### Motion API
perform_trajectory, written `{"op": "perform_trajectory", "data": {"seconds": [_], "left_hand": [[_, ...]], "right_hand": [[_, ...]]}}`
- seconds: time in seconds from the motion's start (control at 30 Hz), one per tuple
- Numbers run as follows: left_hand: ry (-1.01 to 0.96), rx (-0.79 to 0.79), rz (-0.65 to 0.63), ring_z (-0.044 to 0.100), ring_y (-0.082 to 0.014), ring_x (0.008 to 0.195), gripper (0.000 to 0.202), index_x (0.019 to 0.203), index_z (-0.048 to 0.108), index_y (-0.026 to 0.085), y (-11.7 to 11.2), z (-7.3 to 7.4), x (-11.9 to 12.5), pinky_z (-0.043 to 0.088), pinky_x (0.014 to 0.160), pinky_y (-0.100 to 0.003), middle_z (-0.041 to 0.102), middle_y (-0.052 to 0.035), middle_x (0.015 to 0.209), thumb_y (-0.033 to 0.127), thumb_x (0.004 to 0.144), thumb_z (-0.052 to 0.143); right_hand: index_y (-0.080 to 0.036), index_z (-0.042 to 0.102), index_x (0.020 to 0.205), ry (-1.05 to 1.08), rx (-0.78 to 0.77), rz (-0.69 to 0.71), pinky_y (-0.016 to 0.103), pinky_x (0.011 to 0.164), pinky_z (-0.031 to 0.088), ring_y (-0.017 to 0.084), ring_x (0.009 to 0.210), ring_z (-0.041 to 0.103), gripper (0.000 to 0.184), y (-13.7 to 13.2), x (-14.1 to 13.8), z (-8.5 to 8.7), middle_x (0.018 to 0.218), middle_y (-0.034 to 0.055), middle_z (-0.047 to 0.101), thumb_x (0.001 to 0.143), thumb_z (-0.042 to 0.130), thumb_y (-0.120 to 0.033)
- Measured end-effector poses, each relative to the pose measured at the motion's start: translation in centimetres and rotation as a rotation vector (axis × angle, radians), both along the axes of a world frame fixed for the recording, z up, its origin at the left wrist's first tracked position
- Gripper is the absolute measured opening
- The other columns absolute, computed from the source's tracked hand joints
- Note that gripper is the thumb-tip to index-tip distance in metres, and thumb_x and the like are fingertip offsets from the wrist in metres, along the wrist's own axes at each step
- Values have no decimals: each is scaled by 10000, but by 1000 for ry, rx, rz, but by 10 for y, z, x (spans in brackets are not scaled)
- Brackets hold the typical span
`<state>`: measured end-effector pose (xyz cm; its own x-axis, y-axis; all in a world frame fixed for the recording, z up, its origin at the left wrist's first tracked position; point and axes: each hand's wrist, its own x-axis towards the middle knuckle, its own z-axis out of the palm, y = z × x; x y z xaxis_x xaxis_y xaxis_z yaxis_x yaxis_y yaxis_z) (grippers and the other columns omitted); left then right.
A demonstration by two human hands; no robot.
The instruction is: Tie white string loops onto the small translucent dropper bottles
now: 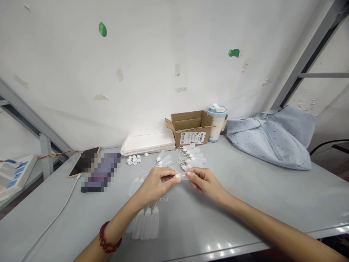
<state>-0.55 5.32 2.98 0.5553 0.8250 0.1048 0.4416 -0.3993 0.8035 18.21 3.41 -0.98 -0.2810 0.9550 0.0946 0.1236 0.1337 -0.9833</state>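
Note:
Over the middle of the table, a small translucent plastic bottle lies sideways between my two hands. My left hand pinches its white cap end with thumb and fingers. The other end is gripped by my right hand, whose fingers partly cover the body. Beyond the hands lie several capped bottles with thin white tubes, and more bottles without visible tubes are to their left. Several tubed bottles lie in a row below my left wrist; others are partly hidden behind that hand. Loose white caps sit in a cluster further back.
Along the wall stand a stack of white flat packs, an open cardboard box and a lidded cup. A blue cloth bag lies at right. Phone, cable and a blurred-out item are at left.

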Motion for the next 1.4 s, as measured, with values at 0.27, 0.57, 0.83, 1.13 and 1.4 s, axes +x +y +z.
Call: {"op": "perform_trajectory", "data": {"seconds": [0.27, 0.57, 0.83, 1.13, 1.4], "left_hand": [[7, -6, 9, 582, -166, 747, 282, 736, 640, 165, 0, -4, 2, 421, 640, -228, 666, -27, 800, 372, 849, 485], [76, -114, 45, 461, -112, 526, 456, 563, 526, 146, -1, -9, 3, 324, 485, -208, 488, 20, 546, 463, 867, 404], [210, 378, -27, 376, -96, 501, 388, 542, 433, 158, 0, -18, 4, 292, 505, -230, 408, 37, 529, 298, 903, 421], [360, 841, -103, 525, -185, 686, 287, 749, 552, 144, 0, -24, 2, 420, 617, -294, 578, -49, 697, 291, 933, 386], [595, 630, 246, 519, -236, 970, 298, 925, 618, 120, 60, -32, -64, 435, 840, -360, 618, -103, 954, 56, 826, 345]], "right_hand": [[-167, 485, 645, 58, -39, 17, 228, 455, 277, 78, 448, 346, 395, 2, 0, -1, 532, -44, 411, 838, 474, -512], [-146, 552, 860, 5, 57, 31, 216, 463, 251, 77, 480, 294, 370, -1, -1, -6, 549, -66, 334, 874, 432, -495], [-185, 361, 590, 58, -39, 24, 207, 428, 235, 62, 452, 261, 446, 2, 0, -3, 516, -76, 282, 821, 474, -549], [-196, 338, 597, 251, -319, 123, 177, 330, 285, 35, 366, 232, 437, 8, 4, -3, 501, -100, 258, 780, 559, -527], [-148, 619, 956, -190, 200, -259, 243, 496, 410, 122, 566, 490, 321, 20, 18, 1, 708, 21, 565, 856, 472, -415]]}}
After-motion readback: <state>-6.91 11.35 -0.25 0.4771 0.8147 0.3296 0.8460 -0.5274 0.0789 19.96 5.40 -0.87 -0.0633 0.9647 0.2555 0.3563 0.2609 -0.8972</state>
